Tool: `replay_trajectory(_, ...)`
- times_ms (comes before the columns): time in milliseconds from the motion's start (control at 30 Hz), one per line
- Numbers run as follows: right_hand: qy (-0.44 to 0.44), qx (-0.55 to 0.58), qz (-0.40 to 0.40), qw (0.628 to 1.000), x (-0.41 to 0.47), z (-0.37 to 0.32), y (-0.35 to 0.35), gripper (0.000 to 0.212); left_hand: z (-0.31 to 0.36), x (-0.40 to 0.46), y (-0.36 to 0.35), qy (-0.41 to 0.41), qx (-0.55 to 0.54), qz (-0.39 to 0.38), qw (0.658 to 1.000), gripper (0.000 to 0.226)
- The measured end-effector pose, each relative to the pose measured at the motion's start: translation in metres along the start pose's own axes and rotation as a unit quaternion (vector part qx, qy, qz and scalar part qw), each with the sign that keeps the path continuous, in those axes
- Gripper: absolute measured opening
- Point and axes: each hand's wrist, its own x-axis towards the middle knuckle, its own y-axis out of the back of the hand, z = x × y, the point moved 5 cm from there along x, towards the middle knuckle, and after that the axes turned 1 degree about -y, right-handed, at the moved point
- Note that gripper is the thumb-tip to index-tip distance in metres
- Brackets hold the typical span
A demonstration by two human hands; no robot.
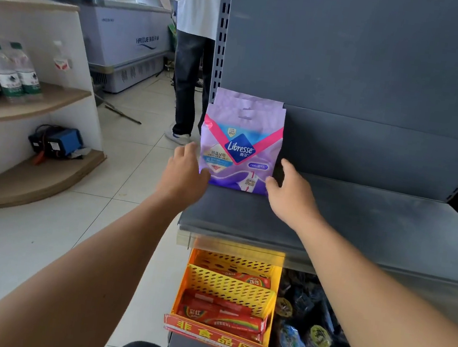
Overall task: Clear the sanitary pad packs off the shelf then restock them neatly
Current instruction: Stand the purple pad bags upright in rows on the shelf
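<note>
A chest freezer point(128, 40) at far left reads "HAIXUE"; its smaller print is illegible. The left hand point(185, 172) touches the left edge of the pad pack point(239, 148), fingers relaxed, gripping nothing. The purple pack, marked "Libresse" and "XL", stands upright at the left end of the grey shelf point(361, 220). The right hand point(292, 194), fingers loosely spread, touches its right edge. A second pack's top peeks out behind.

Setting: small retail shop. Evidence: grey metal gondola shelf point(361, 220) with slotted uprights; yellow display bin point(231, 287) of packaged goods below, fronted by a red sign point(216, 339) in Chinese characters; chest freezer point(123, 40); bottled water point(16, 72) on a wooden corner shelf point(27, 103); tiled floor point(24, 234).
</note>
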Motion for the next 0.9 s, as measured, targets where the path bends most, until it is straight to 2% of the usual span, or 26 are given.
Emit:
replay_trajectory(67, 0.063, -0.102, 0.016, 0.993, -0.021, -0.004, 0.018, 0.055, 0.016, -0.016, 0.010, -0.053, 0.053, 0.030, 0.997, 0.049)
replay_trajectory(167, 0.128, -0.214, 0.028, 0.968, -0.052, -0.002, 0.042, 0.049, 0.053, -0.040, 0.012, -0.141, 0.103, 0.032, 0.984, 0.044)
replay_trajectory(333, 0.135, -0.286, 0.045, 0.948, -0.105, 0.021, 0.090, 0.047, 0.122, -0.082, -0.014, -0.231, 0.104, -0.020, 0.967, 0.039)
replay_trajectory(567, 0.036, -0.318, 0.072, 0.945, -0.177, 0.115, 0.180, 0.047, 0.226, -0.151, -0.088, -0.310, 0.098, -0.122, 0.938, 0.038)
replay_trajectory(700, -0.036, -0.329, 0.088, 0.940, -0.225, 0.188, 0.237, 0.045, 0.287, -0.198, -0.136, -0.344, 0.080, -0.180, 0.918, 0.038)
replay_trajectory(900, -0.167, -0.295, 0.093, 0.936, -0.302, 0.308, 0.297, 0.046, 0.366, -0.278, -0.235, -0.386, 0.119, -0.272, 0.873, 0.041)
